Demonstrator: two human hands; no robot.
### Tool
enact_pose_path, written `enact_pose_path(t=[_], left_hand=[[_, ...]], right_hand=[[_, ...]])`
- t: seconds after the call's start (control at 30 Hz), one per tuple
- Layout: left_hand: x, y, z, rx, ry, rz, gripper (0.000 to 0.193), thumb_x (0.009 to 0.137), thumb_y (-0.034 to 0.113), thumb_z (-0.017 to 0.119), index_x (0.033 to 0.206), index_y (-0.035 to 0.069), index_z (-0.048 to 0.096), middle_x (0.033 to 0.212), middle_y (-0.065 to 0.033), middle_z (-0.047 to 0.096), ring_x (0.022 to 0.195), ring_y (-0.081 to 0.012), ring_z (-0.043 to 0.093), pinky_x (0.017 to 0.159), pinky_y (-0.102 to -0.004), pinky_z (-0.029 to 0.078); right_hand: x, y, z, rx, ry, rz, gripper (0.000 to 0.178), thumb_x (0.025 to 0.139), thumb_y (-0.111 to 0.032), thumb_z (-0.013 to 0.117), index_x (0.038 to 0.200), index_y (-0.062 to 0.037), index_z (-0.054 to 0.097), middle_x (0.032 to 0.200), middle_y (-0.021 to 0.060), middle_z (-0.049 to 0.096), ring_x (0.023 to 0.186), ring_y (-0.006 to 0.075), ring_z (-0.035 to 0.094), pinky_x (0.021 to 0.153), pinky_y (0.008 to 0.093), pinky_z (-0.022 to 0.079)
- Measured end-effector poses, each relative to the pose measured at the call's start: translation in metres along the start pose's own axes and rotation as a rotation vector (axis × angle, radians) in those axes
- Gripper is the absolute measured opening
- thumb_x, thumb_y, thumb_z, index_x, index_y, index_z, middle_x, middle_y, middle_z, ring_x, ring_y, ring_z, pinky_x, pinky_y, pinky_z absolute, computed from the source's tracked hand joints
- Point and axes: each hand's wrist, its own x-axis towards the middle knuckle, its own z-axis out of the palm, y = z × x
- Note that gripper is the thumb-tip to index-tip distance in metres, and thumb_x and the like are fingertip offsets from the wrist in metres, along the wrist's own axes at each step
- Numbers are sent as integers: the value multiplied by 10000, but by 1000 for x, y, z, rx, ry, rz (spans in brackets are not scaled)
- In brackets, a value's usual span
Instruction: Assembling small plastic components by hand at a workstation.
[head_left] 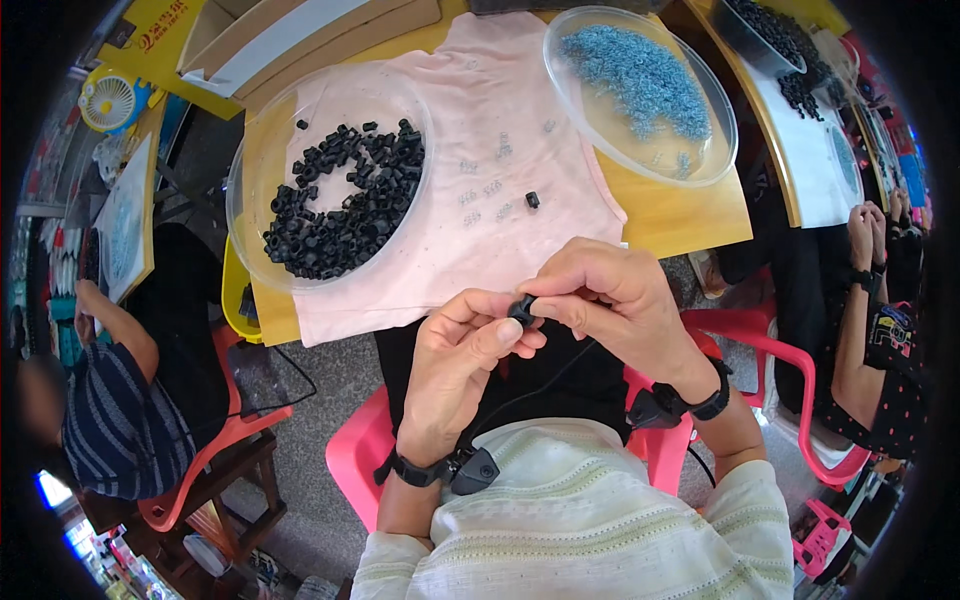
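Observation:
Between the fingertips of both hands is a small black plastic part [521, 310] with a rounded, hollow-looking shape. My left hand [462, 350] grips it from the left with thumb and fingers. From the right, my right hand [612, 305] pinches its upper side; whether it also holds a tiny piece is hidden. Just beyond, a single black part [532, 200] lies on a pink shirt [440, 240] spread over the table, near several tiny clear pieces [482, 194]. A clear round tray [236, 215] of many black parts stands at left. Another clear tray [610, 165] holds bluish clear pieces [640, 80] at right.
A cardboard box [310, 45] sits at the table's far left, with a small yellow fan [110, 102] farther left. Co-workers sit at side tables on both sides, one in a striped top [125, 420]. A pink chair [355, 455] is under me.

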Motion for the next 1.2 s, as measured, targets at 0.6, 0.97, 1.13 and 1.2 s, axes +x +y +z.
enact_pose_path(t=[0.6, 0.97, 1.13, 1.2], left_hand=[[-1, -7, 15, -195, -3, -14, 133, 967, 43, 578, 1095, 10, 596, 1101, -178, 668, 1032, -251, 670, 940, -374, 540], [-4, -20, 14, -150, 109, 73, 106, 963, 35, 601, 1065, 12, 615, 1055, -142, 692, 973, -213, 693, 883, -323, 561], [1, -11, 17, -83, 155, 68, 128, 945, 36, 628, 1068, 5, 609, 1028, -124, 699, 946, -174, 694, 832, -279, 555], [1, -10, 13, -10, 185, 116, 141, 941, 40, 631, 1074, -1, 605, 1016, -129, 702, 936, -173, 696, 817, -277, 556]], right_hand=[[-2, -4, 14, -382, 134, -278, 281, 721, -14, 737, 983, 24, 644, 823, 73, 574, 618, 136, 597, 552, 254, 520], [-7, 18, 22, -501, 195, -406, 317, 690, 0, 735, 989, 29, 635, 855, 99, 602, 723, 230, 630, 591, 304, 537], [-3, 13, 19, -531, 174, -382, 338, 684, -12, 743, 1001, 8, 627, 877, 96, 616, 760, 242, 641, 621, 326, 542], [3, 7, 19, -577, 180, -425, 345, 687, -19, 746, 1009, -2, 624, 876, 88, 617, 767, 240, 642, 628, 324, 545]])
